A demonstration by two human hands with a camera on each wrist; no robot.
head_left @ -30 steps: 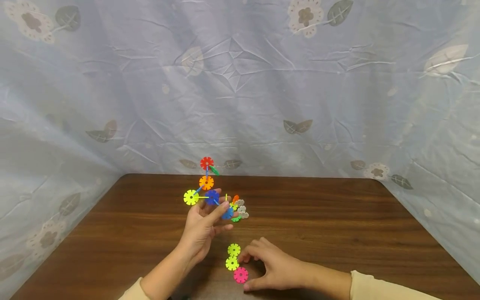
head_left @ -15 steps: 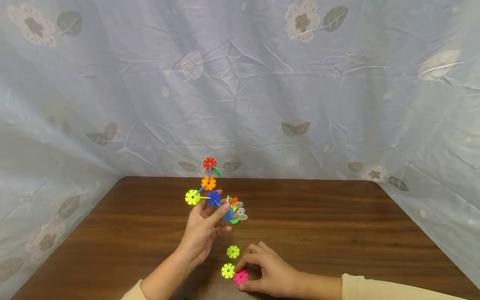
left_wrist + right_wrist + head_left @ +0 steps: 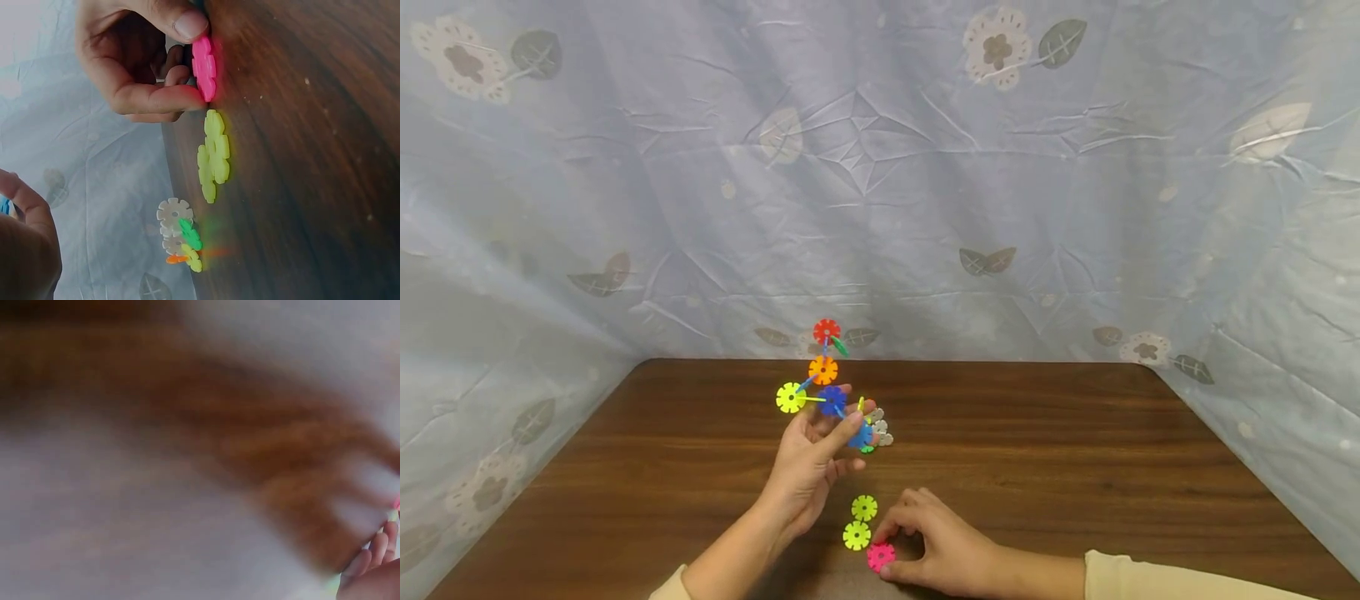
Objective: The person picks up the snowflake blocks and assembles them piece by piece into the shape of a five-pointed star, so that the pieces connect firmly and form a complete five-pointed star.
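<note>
My left hand (image 3: pixel 805 475) is raised over the table, its thumb and fingers pinching a chain of interlocking plastic snowflake discs. A light blue disc (image 3: pixel 861 435) sits at the thumb. Beyond it come a dark blue disc (image 3: pixel 832 401), a yellow disc (image 3: pixel 791 397), an orange disc (image 3: pixel 823 369) and a red disc (image 3: pixel 827 332) at the top. My right hand (image 3: pixel 951 537) holds a pink snowflake disc (image 3: pixel 881 557) by its edges, between thumb and index finger, close to the tabletop. Just left of it lie two yellow-green discs, one nearer (image 3: pixel 856 535) and one farther (image 3: pixel 864 507).
Behind the left hand, partly hidden, are white discs (image 3: pixel 880 426) with a green disc (image 3: pixel 190 234) and an orange disc (image 3: pixel 177 259) among them. The brown wooden table (image 3: pixel 1075 450) meets a pale floral curtain (image 3: pixel 910 208). The right wrist view is mostly blurred.
The right hand has closed its thumb and index finger on the pink disc. The nearer yellow-green disc has slid slightly left and down. My left hand keeps its grip, shifting very little.
</note>
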